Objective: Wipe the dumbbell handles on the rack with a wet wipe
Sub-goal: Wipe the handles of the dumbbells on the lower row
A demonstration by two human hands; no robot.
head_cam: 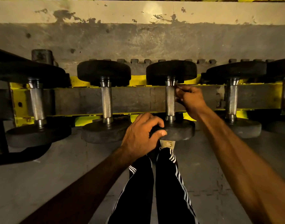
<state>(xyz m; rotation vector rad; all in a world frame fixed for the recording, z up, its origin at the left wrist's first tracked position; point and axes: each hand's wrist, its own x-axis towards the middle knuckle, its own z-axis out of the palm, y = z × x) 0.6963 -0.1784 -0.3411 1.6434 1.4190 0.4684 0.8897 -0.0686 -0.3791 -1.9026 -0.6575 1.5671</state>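
Head view, looking straight down on the yellow rack (137, 80), where a row of dumbbells lies across its two rails. All the action is on the third dumbbell (171, 70) from the left, right in the centre. The left hand (141, 135) comes in at 6 o'clock, its grip curled over the rim of the near weight head (181, 131), thumb pressed on the outer face. The right hand (192, 99) sits at 3 o'clock of the knurled steel handle (169, 101), fingers curled, fingertips (179, 92) touching the handle's right side towards its far end. Is a wet wipe in that grip? Too dark there, I cannot tell.

At 9 o'clock lies a neighbouring dumbbell (106, 101), and beyond it a bigger one (36, 102); another (231, 97) rests at 3 o'clock. Black striped trousers (167, 183) and a pale shoe (167, 143) show below the near weight head, on the grey floor (57, 175).
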